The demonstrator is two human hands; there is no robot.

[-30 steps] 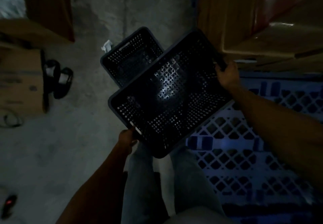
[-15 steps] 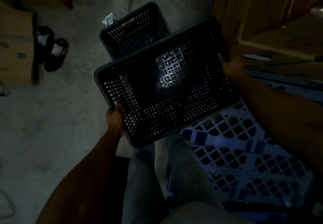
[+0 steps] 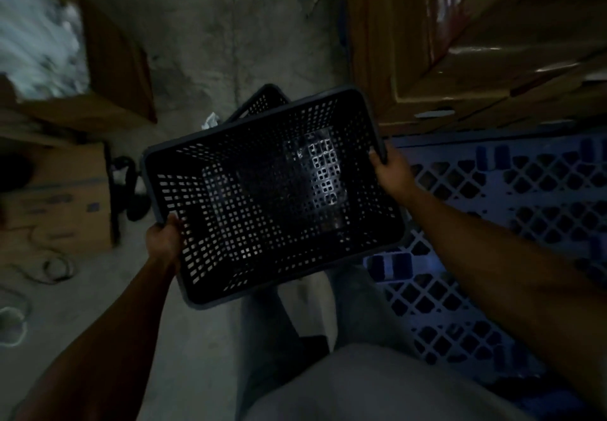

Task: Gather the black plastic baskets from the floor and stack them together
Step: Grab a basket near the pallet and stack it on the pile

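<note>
I hold a black perforated plastic basket [image 3: 272, 194] in the air in front of my legs, its open side toward me. My left hand [image 3: 164, 240] grips its near left rim. My right hand [image 3: 389, 171] grips its right rim. A second black basket [image 3: 264, 100] stands on the concrete floor behind it; only its far corner shows above the held basket's rim.
A blue lattice pallet [image 3: 492, 223] lies on the floor at right, with cardboard boxes [image 3: 460, 43] stacked beyond it. A cardboard box [image 3: 62, 204] and dark shoes [image 3: 129, 187] sit at left. Cables [image 3: 49, 268] lie on the floor. A white paper scrap [image 3: 212, 120] lies by the baskets.
The held basket has swung from a diagonal to nearly level and now covers most of the floor basket. My view has shifted so the floor basket sits lower in frame.
</note>
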